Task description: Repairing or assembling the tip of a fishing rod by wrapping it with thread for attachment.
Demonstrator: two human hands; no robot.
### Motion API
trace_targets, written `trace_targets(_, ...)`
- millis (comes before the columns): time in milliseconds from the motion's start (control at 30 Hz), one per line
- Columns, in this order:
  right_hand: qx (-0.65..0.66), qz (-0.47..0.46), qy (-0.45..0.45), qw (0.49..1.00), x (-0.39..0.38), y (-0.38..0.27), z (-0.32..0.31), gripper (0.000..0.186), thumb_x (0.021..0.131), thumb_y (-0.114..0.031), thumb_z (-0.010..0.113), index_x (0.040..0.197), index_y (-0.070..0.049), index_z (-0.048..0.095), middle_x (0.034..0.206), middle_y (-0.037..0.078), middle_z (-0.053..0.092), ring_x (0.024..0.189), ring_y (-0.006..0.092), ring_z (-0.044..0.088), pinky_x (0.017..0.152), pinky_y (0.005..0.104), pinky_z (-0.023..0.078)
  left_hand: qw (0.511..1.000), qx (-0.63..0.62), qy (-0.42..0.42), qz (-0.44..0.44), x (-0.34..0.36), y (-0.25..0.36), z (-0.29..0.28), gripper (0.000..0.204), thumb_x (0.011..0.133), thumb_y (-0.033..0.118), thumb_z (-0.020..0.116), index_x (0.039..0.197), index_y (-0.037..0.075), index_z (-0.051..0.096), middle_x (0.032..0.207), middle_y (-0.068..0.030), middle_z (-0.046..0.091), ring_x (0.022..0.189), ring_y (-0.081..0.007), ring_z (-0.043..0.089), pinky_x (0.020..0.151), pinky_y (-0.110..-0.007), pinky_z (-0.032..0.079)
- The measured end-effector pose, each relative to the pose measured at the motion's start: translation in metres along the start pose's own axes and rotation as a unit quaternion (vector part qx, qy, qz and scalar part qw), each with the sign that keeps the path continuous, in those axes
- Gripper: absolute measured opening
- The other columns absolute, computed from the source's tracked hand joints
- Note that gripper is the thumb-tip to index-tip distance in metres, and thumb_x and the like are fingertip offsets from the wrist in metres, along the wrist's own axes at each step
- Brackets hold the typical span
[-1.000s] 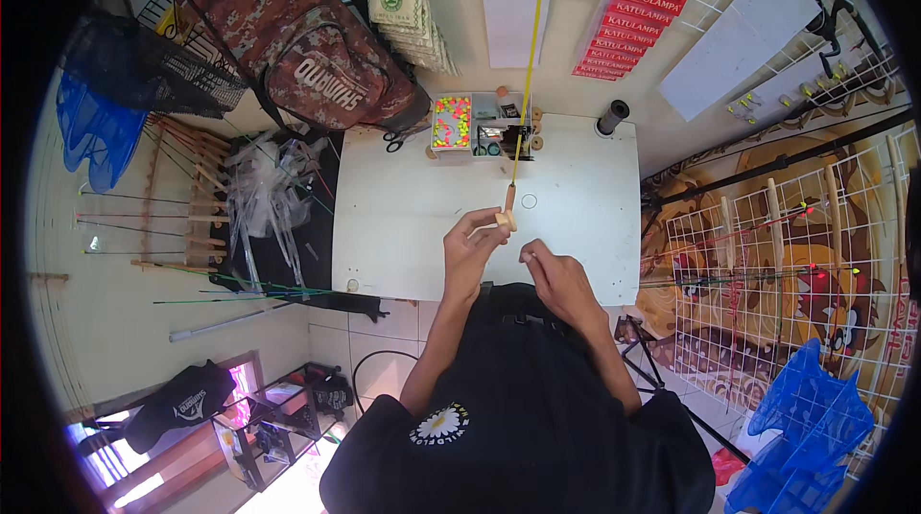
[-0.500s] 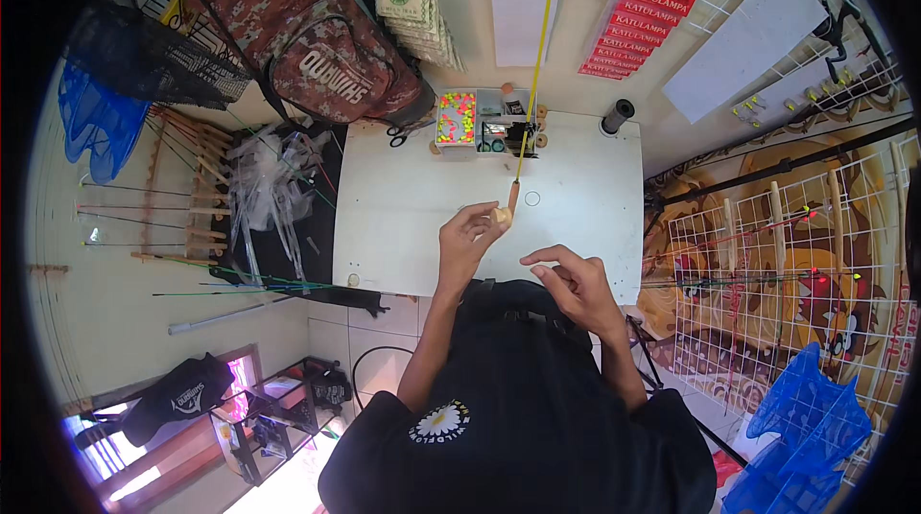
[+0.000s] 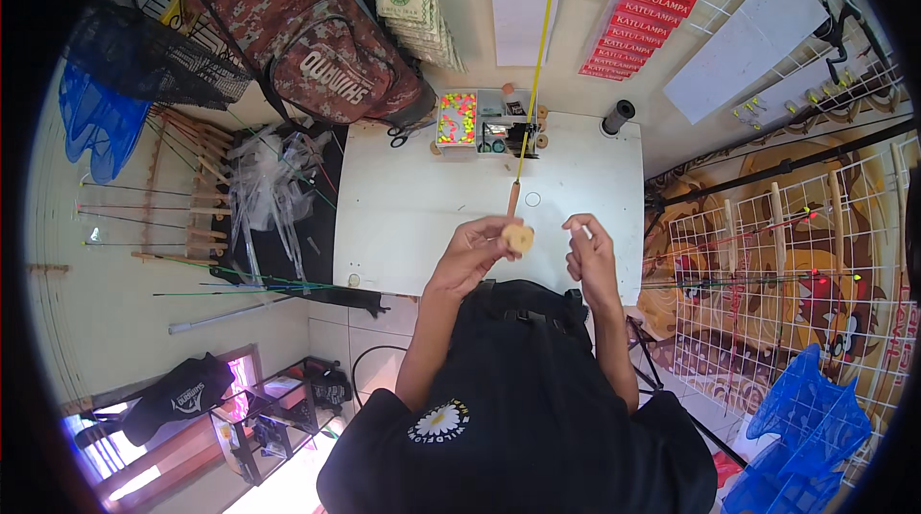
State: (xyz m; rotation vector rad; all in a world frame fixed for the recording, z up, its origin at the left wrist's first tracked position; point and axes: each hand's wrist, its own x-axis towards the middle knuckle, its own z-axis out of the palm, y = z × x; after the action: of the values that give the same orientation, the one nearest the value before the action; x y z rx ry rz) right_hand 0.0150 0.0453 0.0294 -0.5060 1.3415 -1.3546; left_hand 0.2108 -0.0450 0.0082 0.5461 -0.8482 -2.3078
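A person's left hand (image 3: 472,253) pinches a small tan spool (image 3: 519,240) at the centre of the frame, just below the brown handle of a yellow rod (image 3: 539,68). The right hand (image 3: 593,255), fingers curled, hangs to the right, its grip unclear. Bright beads (image 3: 457,119) sit upper centre on a white table (image 3: 403,212).

1 handheld disc (image 3: 518,239), 1 yellow rod (image 3: 537,68), 1 camouflage bag (image 3: 312,44)
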Motion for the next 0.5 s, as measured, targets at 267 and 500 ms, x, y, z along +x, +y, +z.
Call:
trace_targets(267, -0.356, -0.112, -0.126, 0.919, -0.017, 0.024, 0.014, 0.012, 0.097, -0.013, 0.050, 0.101, -0.006, 0.058, 0.053, 0.010, 0.047, 0.045, 0.0126, 0.040, 0.046, 0.0324, 0.029, 0.978, 0.097, 0.181, 0.044, 0.018, -0.032, -0.002, 0.026, 0.089, 0.002, 0.066, 0.112, -0.003, 0.056, 0.104, -0.0113, 0.062, 0.087, -0.0152, 0.063, 0.075, -0.027, 0.052)
trace_targets(500, -0.342, -0.165, -0.063, 0.923, -0.012, -0.011, 0.013, 0.011, 0.097, -0.013, 0.050, 0.098, -0.004, 0.057, 0.053, 0.010, 0.047, 0.044, 0.0153, 0.042, 0.046, 0.0337, 0.030, 0.989, 0.141, 0.032, -0.041, 0.006, -0.034, 0.000, 0.030, 0.088, 0.002, 0.066, 0.116, -0.005, 0.061, 0.101, -0.0097, 0.065, 0.087, -0.0130, 0.062, 0.076, -0.026, 0.050)
